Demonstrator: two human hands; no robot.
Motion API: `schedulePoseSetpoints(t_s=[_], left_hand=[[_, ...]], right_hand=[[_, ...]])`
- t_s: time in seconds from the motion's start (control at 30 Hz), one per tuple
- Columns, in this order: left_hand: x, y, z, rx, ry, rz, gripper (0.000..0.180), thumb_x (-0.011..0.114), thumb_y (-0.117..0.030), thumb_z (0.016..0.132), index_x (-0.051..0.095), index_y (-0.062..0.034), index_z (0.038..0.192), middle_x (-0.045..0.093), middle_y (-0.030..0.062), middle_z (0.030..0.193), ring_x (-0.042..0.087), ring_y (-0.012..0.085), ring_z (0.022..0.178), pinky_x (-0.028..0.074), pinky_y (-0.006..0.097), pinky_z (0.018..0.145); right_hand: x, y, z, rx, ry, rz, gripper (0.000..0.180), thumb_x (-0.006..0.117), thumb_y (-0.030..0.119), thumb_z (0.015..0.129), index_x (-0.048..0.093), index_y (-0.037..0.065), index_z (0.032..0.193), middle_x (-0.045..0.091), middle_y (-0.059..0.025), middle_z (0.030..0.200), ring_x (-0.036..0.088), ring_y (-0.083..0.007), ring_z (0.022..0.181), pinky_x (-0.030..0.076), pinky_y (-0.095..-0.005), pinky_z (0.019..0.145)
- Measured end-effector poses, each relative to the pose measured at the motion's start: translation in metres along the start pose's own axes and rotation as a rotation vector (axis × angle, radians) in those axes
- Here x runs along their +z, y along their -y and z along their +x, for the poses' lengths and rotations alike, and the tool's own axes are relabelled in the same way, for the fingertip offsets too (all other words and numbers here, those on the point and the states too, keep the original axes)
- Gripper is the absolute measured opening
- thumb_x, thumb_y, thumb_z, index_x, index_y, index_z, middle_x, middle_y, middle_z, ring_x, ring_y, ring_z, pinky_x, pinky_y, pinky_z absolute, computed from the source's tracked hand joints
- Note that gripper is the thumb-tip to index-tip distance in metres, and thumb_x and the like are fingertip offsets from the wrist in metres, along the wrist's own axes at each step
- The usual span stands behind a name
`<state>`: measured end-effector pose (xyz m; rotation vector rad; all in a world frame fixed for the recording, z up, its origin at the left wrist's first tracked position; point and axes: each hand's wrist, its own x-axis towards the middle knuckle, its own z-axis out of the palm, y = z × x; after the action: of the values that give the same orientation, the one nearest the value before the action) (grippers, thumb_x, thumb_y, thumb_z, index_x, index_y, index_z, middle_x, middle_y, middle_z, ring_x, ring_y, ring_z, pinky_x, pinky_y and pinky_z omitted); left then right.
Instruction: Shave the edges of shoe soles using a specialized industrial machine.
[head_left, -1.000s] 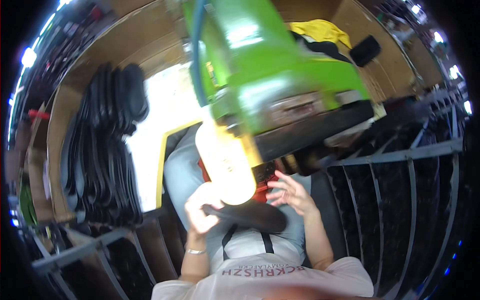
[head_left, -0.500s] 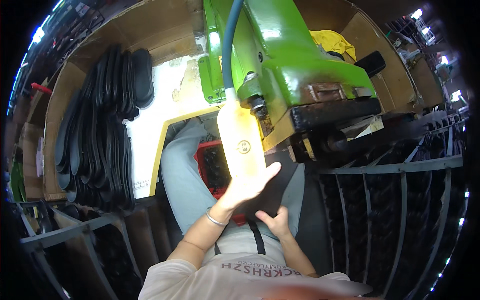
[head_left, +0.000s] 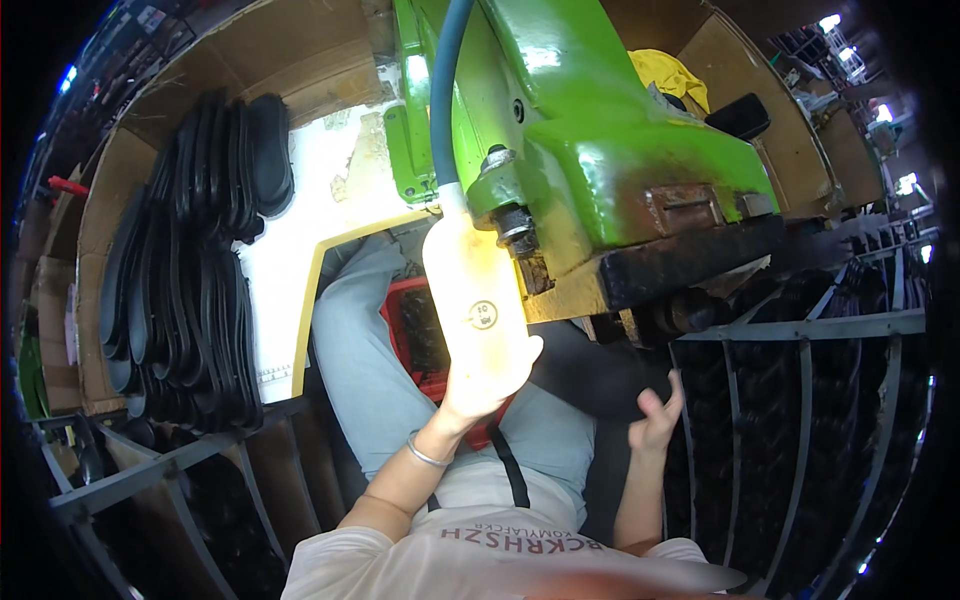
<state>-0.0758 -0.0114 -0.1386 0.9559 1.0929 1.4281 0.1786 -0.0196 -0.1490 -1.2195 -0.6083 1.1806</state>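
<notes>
A pale, glowing paddle-shaped lamp head (head_left: 470,265) hangs from a blue hose beside the green machine (head_left: 630,140). At its lower end is my left hand (head_left: 490,385), thumb out to the right. Glare and the lamp hide the other fingers, so I cannot tell whether they hold anything. To the right of that thumb, a dark flat piece (head_left: 590,372) lies below the machine's front; its kind and outline are unclear. My right hand (head_left: 655,420) is raised by its right end, with index finger extended and thumb apart. I see nothing in the right hand.
Black sole-shaped pieces (head_left: 180,270) are piled on the white tabletop (head_left: 335,195) at left, inside cardboard sides (head_left: 250,60). Metal racks (head_left: 800,330) flank me. A red container (head_left: 415,330) shows between my knees, and a yellow cloth (head_left: 670,78) lies behind the machine.
My right hand has come off the dark piece's near edge and moved up and right. My left hand has swung under the lamp's end. The dark piece has shifted right.
</notes>
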Motion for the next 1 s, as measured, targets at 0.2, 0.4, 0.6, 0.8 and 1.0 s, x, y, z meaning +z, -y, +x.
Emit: schedulePoseSetpoints(t_s=[0.2,0.4,0.6,0.8,1.0], left_hand=[[-0.017,0.002,0.006,0.323,0.050,0.120,0.026,0.064,-0.003,0.077,0.060,0.0055,0.101,0.065,0.0096,0.092,0.062,0.0147,0.081,0.049,0.027,0.077],[-0.037,-0.034,0.000,0.010,-0.139,-0.222,0.021,0.064,-0.006,0.079,0.062,0.0066,0.096,0.066,0.0090,0.083,0.059,0.0104,0.074,0.048,0.025,0.068],[-0.071,-0.037,-0.011,0.013,-0.251,-0.020,0.021,0.066,-0.004,0.077,0.062,0.0050,0.095,0.066,0.0086,0.083,0.060,0.0112,0.073,0.049,0.025,0.070],[-0.025,-0.039,-0.005,0.237,-0.051,0.241,0.028,0.067,-0.003,0.077,0.060,0.0064,0.103,0.069,0.0116,0.086,0.066,0.0134,0.080,0.051,0.025,0.071],[0.030,-0.016,0.021,0.339,-0.274,0.126,0.017,0.055,-0.001,0.077,0.060,0.0081,0.090,0.065,0.0139,0.079,0.062,0.0150,0.069,0.050,0.027,0.062]], right_hand=[[0.057,0.039,0.069,-0.163,0.216,0.063,0.040,0.056,-0.002,0.075,0.048,-0.001,0.113,0.057,-0.0118,0.098,0.058,-0.0217,0.089,0.048,-0.0331,0.081],[0.067,-0.003,0.099,-0.057,0.486,0.285,0.044,0.049,-0.006,0.072,0.048,-0.001,0.116,0.057,-0.0100,0.108,0.057,-0.0209,0.098,0.044,-0.0292,0.086],[0.092,-0.023,0.067,-0.195,0.582,0.258,0.040,0.047,0.023,0.091,0.044,0.004,0.126,0.050,-0.0091,0.125,0.050,-0.0236,0.113,0.038,-0.0353,0.098],[0.056,-0.006,0.113,-0.260,0.326,0.252,0.038,0.049,0.019,0.089,0.048,0.002,0.122,0.053,-0.0124,0.118,0.051,-0.0244,0.109,0.042,-0.0354,0.094],[0.073,0.048,0.130,-0.302,0.419,0.197,0.041,0.046,0.002,0.081,0.046,-0.003,0.121,0.057,-0.0119,0.108,0.059,-0.0223,0.095,0.048,-0.0328,0.084]])
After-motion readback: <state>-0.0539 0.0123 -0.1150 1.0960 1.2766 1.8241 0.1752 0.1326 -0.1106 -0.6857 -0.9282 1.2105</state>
